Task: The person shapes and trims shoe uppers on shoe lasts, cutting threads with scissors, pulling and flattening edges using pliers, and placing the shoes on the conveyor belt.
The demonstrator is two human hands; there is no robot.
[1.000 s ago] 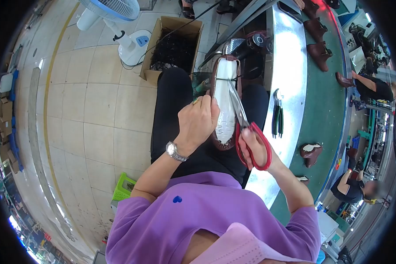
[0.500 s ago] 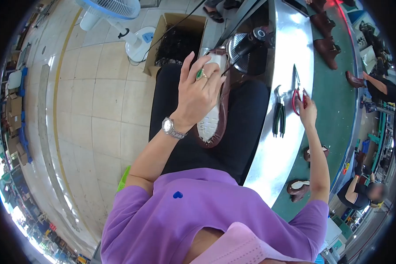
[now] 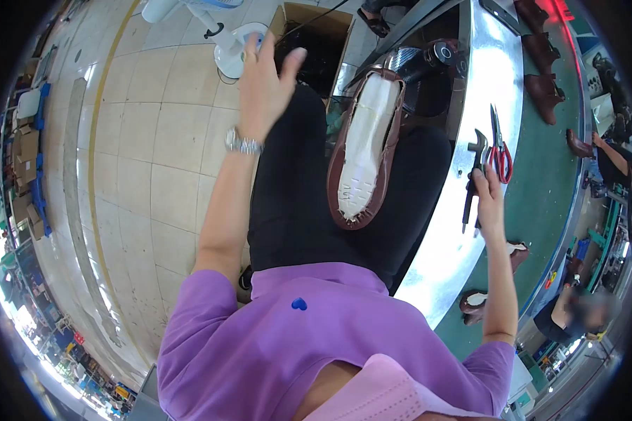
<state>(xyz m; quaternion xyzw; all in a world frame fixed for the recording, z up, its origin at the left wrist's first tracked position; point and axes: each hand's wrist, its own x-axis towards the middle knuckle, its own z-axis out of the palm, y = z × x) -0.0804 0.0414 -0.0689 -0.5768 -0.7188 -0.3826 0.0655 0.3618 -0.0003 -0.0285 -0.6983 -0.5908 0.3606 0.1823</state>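
A brown shoe [image 3: 360, 154], sole up with a white insole and several staples or tacks near the toe, rests between my thighs, its heel end against a machine. My left hand [image 3: 263, 88] is in the air over the floor beside the cardboard box, fingers spread and empty. On the metal ledge, my right hand [image 3: 489, 200] has its fingers closed round the dark handle of the pincers [image 3: 478, 149]. Red-handled scissors [image 3: 500, 158] lie just beyond them, their blades pointing away from me.
A cardboard box [image 3: 344, 21] of dark strands stands ahead, with a fan [image 3: 232, 52] to its left. Right of the metal ledge [image 3: 439, 281] runs a green belt [image 3: 541, 179] with brown boots [image 3: 543, 91]. Co-workers [image 3: 576, 309] are at the far right.
The scissors went from my right hand onto the ledge, and that hand took hold of the pincers. My left hand left the shoe and moved left. The black strand across the shoe is gone.
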